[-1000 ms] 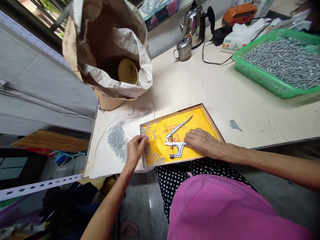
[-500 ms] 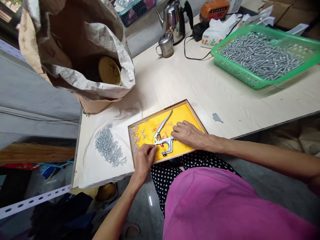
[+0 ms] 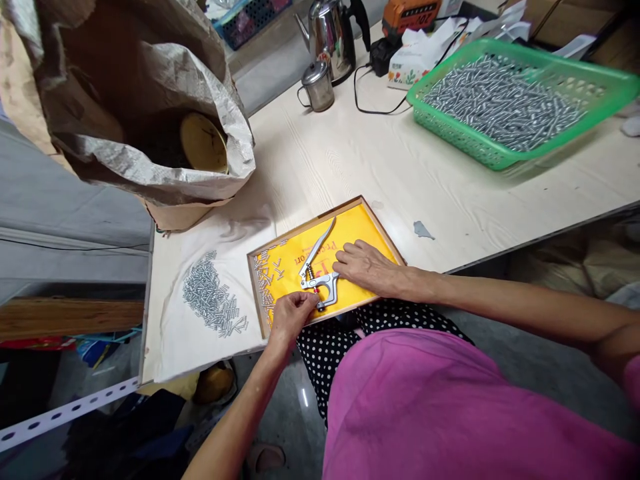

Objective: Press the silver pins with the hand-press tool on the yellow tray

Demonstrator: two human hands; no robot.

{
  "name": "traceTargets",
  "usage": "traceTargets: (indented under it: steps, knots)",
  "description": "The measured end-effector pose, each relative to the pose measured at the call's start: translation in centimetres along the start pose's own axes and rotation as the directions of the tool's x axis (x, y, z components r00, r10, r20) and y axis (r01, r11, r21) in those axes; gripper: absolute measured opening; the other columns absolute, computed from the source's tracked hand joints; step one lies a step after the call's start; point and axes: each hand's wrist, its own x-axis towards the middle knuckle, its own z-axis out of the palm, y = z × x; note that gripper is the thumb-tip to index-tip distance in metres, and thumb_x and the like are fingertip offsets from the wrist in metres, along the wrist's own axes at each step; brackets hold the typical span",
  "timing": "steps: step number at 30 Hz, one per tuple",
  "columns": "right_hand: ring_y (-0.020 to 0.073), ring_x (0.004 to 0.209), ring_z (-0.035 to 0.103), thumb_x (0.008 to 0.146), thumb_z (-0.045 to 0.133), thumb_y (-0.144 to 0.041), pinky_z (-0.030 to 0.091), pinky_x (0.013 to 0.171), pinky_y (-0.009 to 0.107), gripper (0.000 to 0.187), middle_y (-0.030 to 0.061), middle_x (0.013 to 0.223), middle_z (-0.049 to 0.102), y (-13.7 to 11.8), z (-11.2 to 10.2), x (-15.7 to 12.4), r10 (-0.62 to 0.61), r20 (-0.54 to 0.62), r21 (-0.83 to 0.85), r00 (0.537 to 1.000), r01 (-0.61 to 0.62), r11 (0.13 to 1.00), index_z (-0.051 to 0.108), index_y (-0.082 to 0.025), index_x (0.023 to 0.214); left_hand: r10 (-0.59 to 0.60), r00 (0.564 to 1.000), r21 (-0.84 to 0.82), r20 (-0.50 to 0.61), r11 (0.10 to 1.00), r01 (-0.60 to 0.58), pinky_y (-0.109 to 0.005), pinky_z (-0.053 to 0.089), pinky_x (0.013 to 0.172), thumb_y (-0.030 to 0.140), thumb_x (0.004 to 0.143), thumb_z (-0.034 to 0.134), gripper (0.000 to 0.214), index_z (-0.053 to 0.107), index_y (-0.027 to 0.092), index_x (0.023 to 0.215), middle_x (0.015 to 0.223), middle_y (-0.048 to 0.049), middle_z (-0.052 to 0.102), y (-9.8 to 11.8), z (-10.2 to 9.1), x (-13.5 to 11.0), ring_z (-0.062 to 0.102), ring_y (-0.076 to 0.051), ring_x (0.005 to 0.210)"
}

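A pair of silver snap-fastener pliers [image 3: 331, 285] lies in a shallow tray [image 3: 384, 231] with a yellow bottom, its long lever pointing up and away. My right hand [image 3: 367, 268] is closed around the pliers' fixed handle on the right. At the jaw, by its red tip, my left hand [image 3: 291, 315] has thumb and fingers pinched together. Whatever sits between those fingertips is too small to make out. Small metal pins [image 3: 263, 276] lie scattered along the tray's left side. A larger heap of similar pins [image 3: 209, 291] rests on white cloth left of the tray.
A large open paper sack [image 3: 193, 212] with a yellow bowl [image 3: 204, 143] inside stands at the back left. A green basket [image 3: 463, 143] full of metal pieces sits at right. Behind are a steel cup [image 3: 319, 88], a kettle [image 3: 331, 40] and a black cable [image 3: 375, 111].
My left hand has moved right and slightly down, from beside the pliers to their jaw. My right hand keeps its grip. The whole view has shifted slightly.
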Motion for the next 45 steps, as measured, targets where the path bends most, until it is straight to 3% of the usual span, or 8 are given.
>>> traceTargets:
  steps: [10,19,25,27,30,34,41,45]
  knots:
    - [0.0223,0.089,0.051,0.100,0.045,-0.010,0.029,0.076,0.037,0.017,0.0060,0.093,0.064,-0.5,-0.3,-0.3,-0.016,-0.011,-0.025,1.000,0.016,1.000,0.060,-0.018,0.102,-0.052,0.995,0.020,0.083,0.999,0.050,-0.023,0.031,0.049,0.063,0.061,0.075,0.049,0.066,0.015,0.066,0.054,0.0015,0.054,-0.2,-0.5,1.2,0.044,-0.009,0.048]
    - [0.0225,0.087,0.050,0.101,0.041,-0.010,0.027,0.076,0.038,0.021,0.0051,0.090,0.064,-0.7,-0.3,-0.3,-0.040,-0.022,-0.045,0.999,0.039,0.998,0.059,-0.019,0.100,-0.026,0.978,0.235,0.209,0.972,-0.024,-0.023,0.030,0.048,0.048,0.069,0.071,0.034,0.063,0.017,0.056,0.047,0.0009,0.054,1.1,-1.6,2.4,0.043,-0.010,0.044]
    - [0.0226,0.087,0.050,0.102,0.040,-0.010,0.026,0.075,0.038,0.022,0.0061,0.089,0.064,-0.8,-0.4,-0.2,-0.031,0.015,-0.054,0.999,0.032,0.998,0.060,-0.018,0.100,0.052,0.987,0.452,0.150,0.884,-0.116,-0.022,0.032,0.050,0.027,0.070,0.067,0.021,0.063,0.018,0.051,0.045,0.0026,0.056,3.1,-1.4,2.5,0.048,-0.011,0.046]
    - [0.0223,0.088,0.051,0.103,0.040,-0.011,0.026,0.076,0.038,0.022,0.0062,0.090,0.065,-0.8,-0.5,-0.1,-0.024,0.026,-0.049,0.999,0.026,0.998,0.061,-0.018,0.099,0.000,0.988,0.410,0.154,0.910,-0.064,-0.023,0.033,0.050,0.030,0.071,0.069,0.025,0.062,0.018,0.050,0.044,0.0016,0.056,3.0,-1.2,2.3,0.048,-0.011,0.045]
    - [0.0218,0.088,0.050,0.103,0.041,-0.010,0.027,0.077,0.037,0.021,0.0063,0.092,0.065,-0.8,-0.7,-0.2,-0.021,0.027,-0.031,0.999,0.022,0.999,0.061,-0.017,0.100,-0.128,0.976,0.215,0.176,0.973,0.089,-0.023,0.037,0.048,0.040,0.070,0.075,0.031,0.060,0.018,0.053,0.047,0.0005,0.057,2.3,-1.2,2.0,0.048,-0.010,0.043]
    - [0.0213,0.086,0.049,0.103,0.040,-0.011,0.027,0.077,0.037,0.021,0.0054,0.090,0.063,-0.7,-0.9,-0.2,-0.020,0.035,-0.013,0.999,0.020,1.000,0.060,-0.018,0.100,-0.217,0.956,0.052,0.197,0.976,0.211,-0.023,0.043,0.050,0.045,0.062,0.083,0.037,0.060,0.017,0.058,0.051,0.0006,0.058,1.7,-1.4,1.9,0.051,-0.010,0.044]
    - [0.0220,0.089,0.050,0.103,0.038,-0.010,0.029,0.079,0.037,0.024,0.0065,0.092,0.064,-1.2,-1.4,-0.1,0.011,0.101,-0.010,0.995,-0.010,1.000,0.061,-0.016,0.102,-0.126,0.960,0.330,0.250,0.943,0.038,-0.021,0.033,0.046,0.044,0.072,0.072,0.039,0.054,0.018,0.049,0.043,0.0010,0.052,1.4,-1.5,3.0,0.045,-0.009,0.041]
    - [0.0240,0.097,0.053,0.102,0.043,-0.014,0.034,0.084,0.039,0.020,0.0099,0.104,0.066,-1.0,-1.5,-0.4,0.017,0.121,0.050,0.993,-0.023,0.999,0.062,-0.015,0.108,-0.162,0.950,0.346,0.268,0.936,0.062,-0.022,0.036,0.047,0.047,0.073,0.068,0.038,0.054,0.019,0.051,0.045,0.0016,0.053,1.3,-1.3,2.7,0.047,-0.010,0.042]
